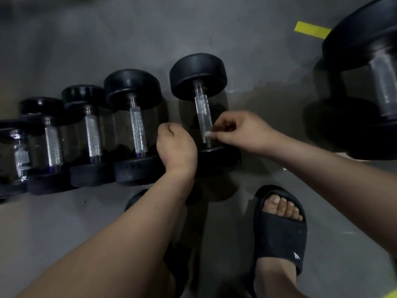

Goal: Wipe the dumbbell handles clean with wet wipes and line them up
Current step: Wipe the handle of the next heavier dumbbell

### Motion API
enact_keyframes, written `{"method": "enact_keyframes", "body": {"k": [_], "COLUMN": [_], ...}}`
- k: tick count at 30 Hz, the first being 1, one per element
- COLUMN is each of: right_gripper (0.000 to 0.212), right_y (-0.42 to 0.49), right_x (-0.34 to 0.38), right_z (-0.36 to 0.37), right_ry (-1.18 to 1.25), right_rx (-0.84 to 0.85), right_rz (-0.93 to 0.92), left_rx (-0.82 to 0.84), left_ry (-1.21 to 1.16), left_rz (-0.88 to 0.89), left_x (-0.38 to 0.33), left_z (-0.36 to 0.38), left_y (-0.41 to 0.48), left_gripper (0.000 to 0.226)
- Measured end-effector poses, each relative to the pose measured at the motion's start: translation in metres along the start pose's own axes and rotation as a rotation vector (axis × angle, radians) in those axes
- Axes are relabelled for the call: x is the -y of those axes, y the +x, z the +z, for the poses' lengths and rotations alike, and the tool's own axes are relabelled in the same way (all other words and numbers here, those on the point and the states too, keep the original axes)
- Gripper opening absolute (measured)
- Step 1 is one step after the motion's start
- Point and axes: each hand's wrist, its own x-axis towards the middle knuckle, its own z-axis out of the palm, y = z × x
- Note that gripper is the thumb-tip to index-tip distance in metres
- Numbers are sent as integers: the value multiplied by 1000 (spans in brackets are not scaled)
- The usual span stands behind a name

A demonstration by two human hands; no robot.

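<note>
Grey concrete floor (86, 39) held a row of dumbbells (92, 134) side by side, so they stayed lined up. The right hand (238, 132) pinched a small white wipe (208, 134) against the handle (203, 117) of the end dumbbell to rub it clean. The left hand (176, 145) was curled in a fist beside it. It seemed to hold nothing, but its palm was hidden.

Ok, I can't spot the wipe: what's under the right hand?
A white scrap of wipe shows at the fingertips of the right hand, against the dumbbell handle. The rest is hidden inside that hand.
</note>
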Motion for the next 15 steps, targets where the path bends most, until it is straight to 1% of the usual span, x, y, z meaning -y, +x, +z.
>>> {"method": "enact_keyframes", "body": {"k": [2, 5, 9, 11, 13, 15], "right_gripper": [17, 18, 14, 10, 8, 12], "right_y": [0, 8, 36, 37, 29, 20], "right_x": [-1, 0, 9, 14, 11, 2], "right_z": [3, 7, 10, 14, 17, 16], "right_ry": [-13, -70, -110, -152, -164, -125], "right_rx": [-17, -22, -176, -220, -227, -216], "right_rz": [-38, -75, -169, -212, -212, -201], "left_rx": [32, 55, 62, 67, 68, 65], "left_ry": [-14, 1, 27, 32, 32, 29], "left_rz": [-18, -22, -2, 0, -4, -5], "left_x": [0, -1, -3, -3, -3, -3], "left_z": [2, 6, 6, 6, 6, 6], "left_y": [-2, -4, -5, -6, -7, -5], "left_gripper": [24, 24, 25, 25, 24, 23]}}
